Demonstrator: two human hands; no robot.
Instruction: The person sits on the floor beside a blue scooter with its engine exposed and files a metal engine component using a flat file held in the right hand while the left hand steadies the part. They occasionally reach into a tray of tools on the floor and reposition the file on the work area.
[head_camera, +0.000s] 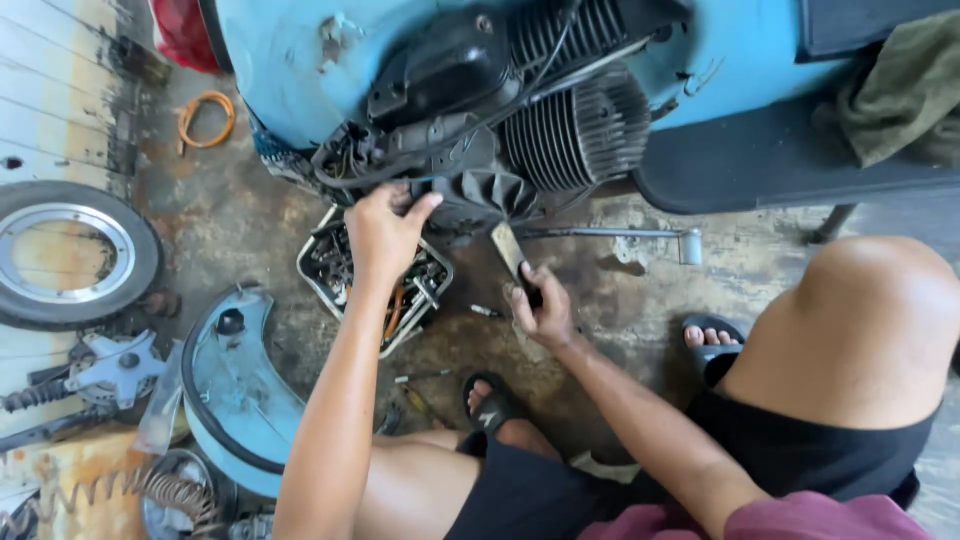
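A: Scooter body (300, 60)?
B: Light blue, paint chipped to grey in patches. The loose side panel (235, 390) matches, edged in black.

A: Engine (500, 110)?
B: Black cover, dark grey ribbed cooling fins.

A: The floor (230, 215)?
B: Grey concrete, mottled with brown rust and oil stains. An orange ring (205, 118) lies on it.

A: Tyre (70, 255)?
B: Black, around a silver rim.

A: Clothing?
B: Black shorts (800, 450), black sandals (490, 405), a maroon shirt hem (800, 518).
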